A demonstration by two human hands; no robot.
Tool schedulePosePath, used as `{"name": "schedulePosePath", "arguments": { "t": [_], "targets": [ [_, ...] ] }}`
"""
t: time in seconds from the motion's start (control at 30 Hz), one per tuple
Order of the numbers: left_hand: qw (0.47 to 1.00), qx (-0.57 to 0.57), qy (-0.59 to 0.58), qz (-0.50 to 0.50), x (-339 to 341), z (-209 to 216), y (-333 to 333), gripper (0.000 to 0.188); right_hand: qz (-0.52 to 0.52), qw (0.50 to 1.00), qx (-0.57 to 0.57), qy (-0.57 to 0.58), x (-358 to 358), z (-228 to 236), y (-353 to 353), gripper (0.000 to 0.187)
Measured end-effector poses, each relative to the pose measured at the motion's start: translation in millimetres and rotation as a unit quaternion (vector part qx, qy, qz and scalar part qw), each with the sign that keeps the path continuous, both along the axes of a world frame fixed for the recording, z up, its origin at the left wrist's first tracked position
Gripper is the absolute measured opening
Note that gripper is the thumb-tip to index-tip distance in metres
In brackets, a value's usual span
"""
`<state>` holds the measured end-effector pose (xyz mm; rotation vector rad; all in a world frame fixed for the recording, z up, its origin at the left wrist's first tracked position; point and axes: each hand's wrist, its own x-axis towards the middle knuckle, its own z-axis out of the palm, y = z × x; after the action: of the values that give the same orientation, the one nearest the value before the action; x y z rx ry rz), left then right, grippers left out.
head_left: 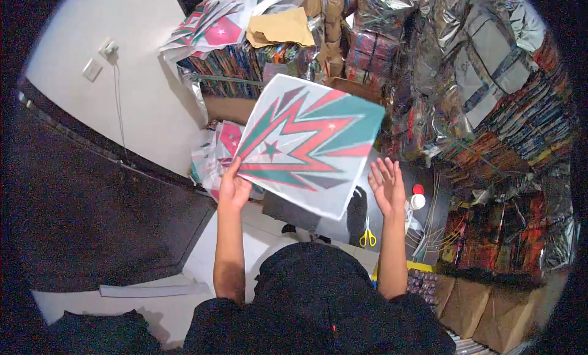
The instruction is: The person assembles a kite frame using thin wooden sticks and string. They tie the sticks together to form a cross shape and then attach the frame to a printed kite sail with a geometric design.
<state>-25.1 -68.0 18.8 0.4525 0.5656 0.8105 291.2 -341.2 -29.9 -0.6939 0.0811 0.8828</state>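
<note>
Sheet x1 in L hand, scissors x1 nr R hand.

Grey tabletop partly behind patterned sheet

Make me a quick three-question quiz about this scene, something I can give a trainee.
1. Which hand holds the printed sheet?
2. True or false: the scissors have yellow handles.
3. What colour is the star on the white burst? A) yellow, B) dark green, C) orange.

Key:
1. The left hand; the right hand is open beside the sheet.
2. True.
3. B.
</note>
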Motion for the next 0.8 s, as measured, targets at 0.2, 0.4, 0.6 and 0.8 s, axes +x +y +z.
{"name": "schedulePosePath", "arguments": {
  "t": [0.2, 0.4, 0.6, 0.8],
  "targets": [
    [0.997, -0.014, -0.036, 0.061, -4, -10, -40, 0.032, 0.09, 0.995, 0.027, -0.031, -52, 3, 8, 0.054],
    [0.998, 0.046, -0.022, 0.029, 14, 3, -69, 0.037, 0.165, 0.979, 0.02, -0.117, -100, 30, 37, 0.057],
    [0.998, 0.043, -0.027, -0.031, 17, 14, -77, 0.038, 0.118, 0.981, -0.006, -0.152, -138, 64, 82, 0.048],
    [0.993, 0.091, 0.002, -0.069, 9, 20, -61, 0.045, 0.011, 0.995, -0.025, -0.098, -149, 82, 133, 0.025]
  ]
}}
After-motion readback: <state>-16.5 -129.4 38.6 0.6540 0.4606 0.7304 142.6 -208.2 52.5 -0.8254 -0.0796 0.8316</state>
